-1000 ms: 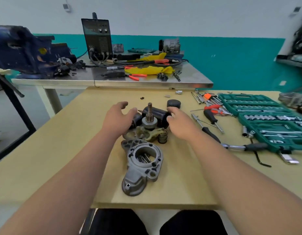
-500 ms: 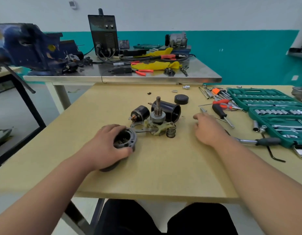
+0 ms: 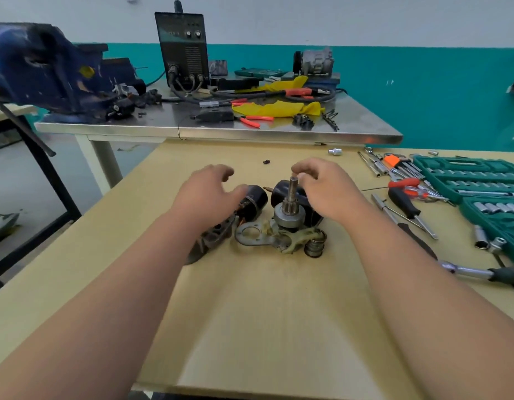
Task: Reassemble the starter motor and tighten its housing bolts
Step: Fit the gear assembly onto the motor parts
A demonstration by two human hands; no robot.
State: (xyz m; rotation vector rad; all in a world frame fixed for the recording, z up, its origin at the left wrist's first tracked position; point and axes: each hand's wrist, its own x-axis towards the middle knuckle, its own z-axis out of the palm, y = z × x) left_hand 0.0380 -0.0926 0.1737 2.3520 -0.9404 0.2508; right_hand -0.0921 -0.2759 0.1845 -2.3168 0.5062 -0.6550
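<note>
The starter parts lie in a cluster mid-table. A grey clutch with an upright splined shaft (image 3: 287,207) stands in front of the black motor body (image 3: 280,189). Left of it is a small black solenoid (image 3: 257,199). A flat metal plate (image 3: 250,235), a beige fork lever (image 3: 303,237) and a spring (image 3: 315,247) lie in front. The grey nose housing (image 3: 217,237) rests tilted on the table under my left wrist. My left hand (image 3: 208,194) hovers open over the solenoid. My right hand (image 3: 328,192) has curled fingertips at the shaft's tip; whether they grip it is unclear.
To the right are green socket cases (image 3: 466,180), screwdrivers (image 3: 406,203), a ratchet (image 3: 475,274) and loose sockets. Behind is a steel table (image 3: 221,129) with a blue vise (image 3: 42,67), a black welder (image 3: 183,50), pliers and yellow cloth. The wooden table's left edge runs diagonally.
My left hand has let go of the nose housing and moved up toward the solenoid. My right hand has moved left from beside the tools to the top of the shaft.
</note>
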